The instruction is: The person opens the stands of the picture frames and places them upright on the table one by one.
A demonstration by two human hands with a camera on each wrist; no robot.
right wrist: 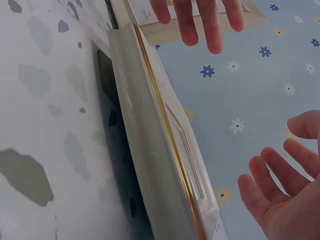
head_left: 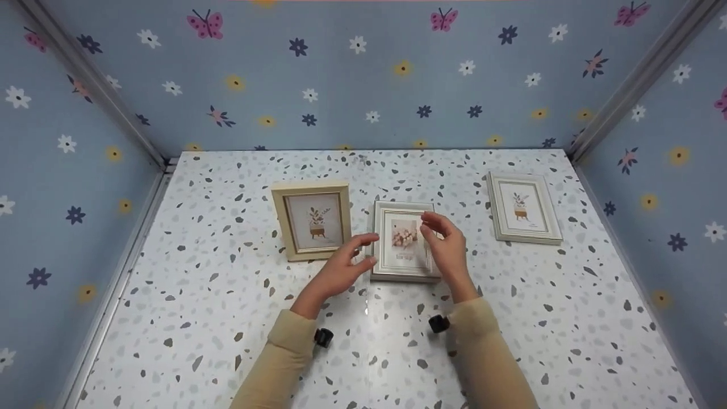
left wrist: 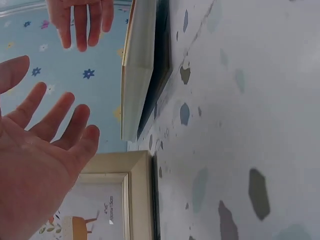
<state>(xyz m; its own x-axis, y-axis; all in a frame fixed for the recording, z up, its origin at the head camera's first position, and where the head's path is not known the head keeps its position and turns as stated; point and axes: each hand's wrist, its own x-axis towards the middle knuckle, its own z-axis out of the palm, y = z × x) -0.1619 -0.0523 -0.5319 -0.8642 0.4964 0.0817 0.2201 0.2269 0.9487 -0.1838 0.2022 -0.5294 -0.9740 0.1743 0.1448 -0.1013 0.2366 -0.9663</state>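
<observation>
A white picture frame (head_left: pixel 404 267) with a pink flower print lies face up at the middle of the table. My left hand (head_left: pixel 339 270) is at its left side, fingers spread and relaxed, fingertips right at the edge in the head view. My right hand (head_left: pixel 448 247) overlaps its right edge with loosely bent fingers. Both wrist views show the palms, left palm (left wrist: pixel 40 155) and right palm (right wrist: pixel 287 200), with nothing in them. In the right wrist view the frame's side edge (right wrist: pixel 145 135) has a dark shadow beneath it. A cream frame (head_left: pixel 289 227) with a potted-plant print stands upright, leaning back, beside my left hand.
Another white frame (head_left: pixel 528 237), also with a potted-plant print, lies at the right of the speckled table (head_left: pixel 187 295). Blue flowered panels (head_left: pixel 363 74) close in the back and both sides, with metal rails (head_left: pixel 642 74) at the corners.
</observation>
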